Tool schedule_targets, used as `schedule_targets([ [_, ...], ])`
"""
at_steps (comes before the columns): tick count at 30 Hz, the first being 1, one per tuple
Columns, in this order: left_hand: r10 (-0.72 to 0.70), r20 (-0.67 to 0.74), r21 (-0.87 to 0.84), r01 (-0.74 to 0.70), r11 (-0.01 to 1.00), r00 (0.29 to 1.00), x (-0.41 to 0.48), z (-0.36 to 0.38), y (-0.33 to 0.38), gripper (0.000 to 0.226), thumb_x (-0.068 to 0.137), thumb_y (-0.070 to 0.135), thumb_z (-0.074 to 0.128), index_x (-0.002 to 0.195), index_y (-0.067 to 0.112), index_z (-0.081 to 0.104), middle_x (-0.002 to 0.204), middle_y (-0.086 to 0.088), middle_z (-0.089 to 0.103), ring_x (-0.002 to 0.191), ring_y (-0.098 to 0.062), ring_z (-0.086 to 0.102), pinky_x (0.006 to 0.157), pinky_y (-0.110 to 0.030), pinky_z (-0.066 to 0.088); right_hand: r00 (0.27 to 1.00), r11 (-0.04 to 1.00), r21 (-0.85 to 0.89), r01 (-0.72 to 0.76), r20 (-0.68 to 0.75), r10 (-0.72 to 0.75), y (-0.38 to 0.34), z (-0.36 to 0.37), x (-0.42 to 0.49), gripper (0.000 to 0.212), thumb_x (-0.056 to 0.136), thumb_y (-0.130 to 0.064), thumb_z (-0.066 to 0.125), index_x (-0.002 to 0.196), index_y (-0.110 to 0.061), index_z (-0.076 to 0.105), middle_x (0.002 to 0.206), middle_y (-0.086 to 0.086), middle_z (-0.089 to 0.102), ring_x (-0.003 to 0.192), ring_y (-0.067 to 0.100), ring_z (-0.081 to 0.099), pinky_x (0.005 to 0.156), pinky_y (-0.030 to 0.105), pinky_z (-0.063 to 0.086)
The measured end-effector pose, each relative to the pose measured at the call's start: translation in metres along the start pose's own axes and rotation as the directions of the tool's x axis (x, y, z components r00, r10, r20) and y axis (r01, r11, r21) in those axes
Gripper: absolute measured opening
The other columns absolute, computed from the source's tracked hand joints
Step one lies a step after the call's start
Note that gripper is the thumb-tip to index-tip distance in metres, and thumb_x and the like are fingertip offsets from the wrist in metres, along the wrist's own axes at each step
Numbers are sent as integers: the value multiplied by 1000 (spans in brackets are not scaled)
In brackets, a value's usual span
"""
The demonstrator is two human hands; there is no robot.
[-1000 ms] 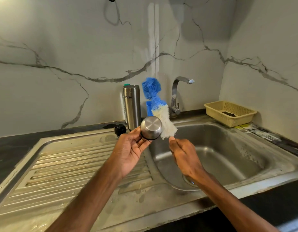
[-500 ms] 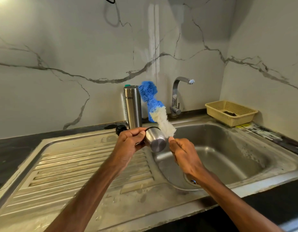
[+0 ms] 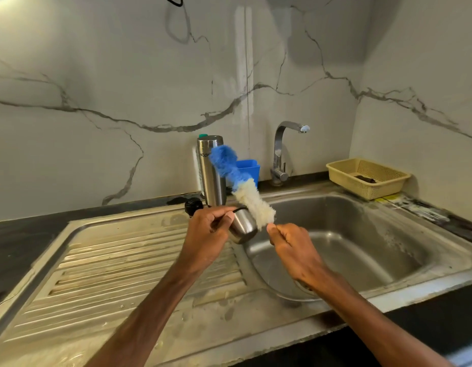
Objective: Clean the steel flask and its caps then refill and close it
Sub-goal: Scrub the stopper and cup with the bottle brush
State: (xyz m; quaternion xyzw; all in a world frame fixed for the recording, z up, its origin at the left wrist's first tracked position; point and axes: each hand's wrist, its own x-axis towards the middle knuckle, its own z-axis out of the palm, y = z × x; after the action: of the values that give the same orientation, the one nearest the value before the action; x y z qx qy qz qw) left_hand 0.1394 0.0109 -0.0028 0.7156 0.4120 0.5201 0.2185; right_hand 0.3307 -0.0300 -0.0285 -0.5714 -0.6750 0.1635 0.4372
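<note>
Steel cap (image 3: 243, 225): left hand (image 3: 206, 234) is gripping it, right hand (image 3: 290, 247) is pinching bottle brush (image 3: 246, 197); wet cap risking slipping into sink (image 3: 362, 234).

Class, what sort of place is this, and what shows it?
Probably a home kitchen: a steel sink with ribbed drainboard, a tap behind it, and a dark countertop.
</note>
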Motion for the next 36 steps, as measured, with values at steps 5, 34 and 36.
schedule_targets([
  [5, -21, -92, 16, 23, 1000, 996, 8, -2, -6, 19, 97, 6, 64, 98, 17, 79, 80, 21, 73, 76, 8, 68, 71, -7, 49, 997, 998, 14, 61, 44, -61, -1, 4, -7, 51, 106, -33, 44, 57, -20, 44, 49, -8, 40, 43, 6, 34, 44, 21, 28],
  [34, -105, 76, -218, 119, 969, 992, 5, -4, -2, 22, 96, 4, 64, 112, 14, 74, 98, 3, 79, 95, -6, 73, 85, -16, 55, 992, 943, 309, -124, 75, 106, 8, 1, 10, 60, 107, -34, 43, 48, -22, 39, 45, -11, 31, 38, 8, 24, 43, 22, 22],
  [36, -252, 158, -452, 297, 841, 955, 6, -8, -6, 22, 97, 4, 61, 114, 6, 73, 105, -9, 78, 102, -19, 73, 90, -27, 58, 972, 854, 470, -225, 169, 163, 6, 0, 8, 59, 107, -33, 41, 49, -24, 36, 47, -7, 26, 36, 7, 18, 40, 15, 17],
])
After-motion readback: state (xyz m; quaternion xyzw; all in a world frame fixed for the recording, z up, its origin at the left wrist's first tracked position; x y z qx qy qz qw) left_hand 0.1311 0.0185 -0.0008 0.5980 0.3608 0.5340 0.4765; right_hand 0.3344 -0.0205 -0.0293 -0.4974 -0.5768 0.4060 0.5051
